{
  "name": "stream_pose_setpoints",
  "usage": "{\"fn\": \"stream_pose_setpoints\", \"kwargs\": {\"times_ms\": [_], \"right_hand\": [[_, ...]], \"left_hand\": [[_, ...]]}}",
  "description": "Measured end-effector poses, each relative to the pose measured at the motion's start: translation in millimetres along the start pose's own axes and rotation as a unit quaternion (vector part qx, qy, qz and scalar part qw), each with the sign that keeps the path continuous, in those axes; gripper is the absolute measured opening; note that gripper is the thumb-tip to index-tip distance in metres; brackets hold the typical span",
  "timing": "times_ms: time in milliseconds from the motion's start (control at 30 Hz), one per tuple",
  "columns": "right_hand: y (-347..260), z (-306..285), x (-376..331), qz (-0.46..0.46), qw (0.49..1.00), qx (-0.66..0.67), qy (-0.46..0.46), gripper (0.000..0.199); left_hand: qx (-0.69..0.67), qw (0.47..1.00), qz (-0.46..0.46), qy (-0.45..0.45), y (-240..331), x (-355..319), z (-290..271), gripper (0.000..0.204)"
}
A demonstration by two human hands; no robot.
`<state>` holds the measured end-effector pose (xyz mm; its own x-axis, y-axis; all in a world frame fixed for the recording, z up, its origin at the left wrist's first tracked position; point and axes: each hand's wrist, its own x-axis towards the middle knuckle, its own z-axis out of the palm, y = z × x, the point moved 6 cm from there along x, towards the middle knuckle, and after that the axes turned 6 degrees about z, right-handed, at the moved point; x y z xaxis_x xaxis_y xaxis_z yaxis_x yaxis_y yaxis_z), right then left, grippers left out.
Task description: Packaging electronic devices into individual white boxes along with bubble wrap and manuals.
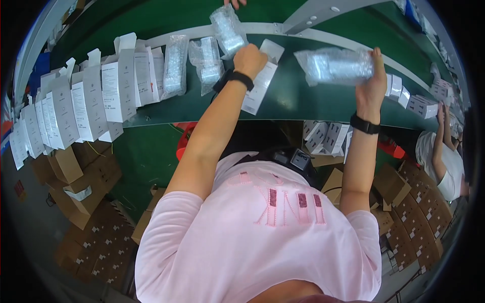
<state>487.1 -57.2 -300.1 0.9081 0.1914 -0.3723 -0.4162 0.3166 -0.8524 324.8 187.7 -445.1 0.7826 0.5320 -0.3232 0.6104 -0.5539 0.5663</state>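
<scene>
My right hand [371, 83] grips one end of a bubble-wrapped packet [336, 66], holding it level above the green work surface. What is inside looks pale and bluish through the wrap. My left hand [251, 61] is closed, its fingertips hidden, between another bubble-wrapped packet [227, 31] and a slim white box [260, 87] with a raised flap. Whether it grips the box or that packet I cannot make out. Two more wrapped packets, one upright [175, 65] and one leaning [207, 63], are left of my left hand.
Open white boxes [118, 86] stand in a row on the left of the table [293, 103]. Another person's hand [235, 3] reaches in at the top. White boxes [422, 106] and a co-worker [438, 156] are at right. Brown cartons [93, 184] stand below.
</scene>
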Motion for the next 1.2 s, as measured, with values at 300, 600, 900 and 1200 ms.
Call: {"fn": "stream_pose_setpoints", "kwargs": {"times_ms": [300,600,900,1200], "right_hand": [[-40.2,59.0,-41.8,0.011,0.974,0.172,-0.148,0.020],[-59.7,93.9,-91.1,0.088,0.915,0.096,-0.383,0.026],[-86.9,119.3,-145.4,0.023,0.810,-0.096,-0.579,0.019],[-90.0,135.9,-180.5,-0.126,0.822,-0.380,-0.406,0.018]], "left_hand": [[-0.372,0.907,0.194,-0.024,77.4,-111.5,-41.2,0.037],[-0.496,0.832,0.232,-0.087,98.0,-170.5,-99.0,0.030],[-0.518,0.824,0.229,-0.015,93.9,-196.0,-129.0,0.044],[-0.269,0.892,0.363,0.002,110.6,-200.3,-143.8,0.055]]}}
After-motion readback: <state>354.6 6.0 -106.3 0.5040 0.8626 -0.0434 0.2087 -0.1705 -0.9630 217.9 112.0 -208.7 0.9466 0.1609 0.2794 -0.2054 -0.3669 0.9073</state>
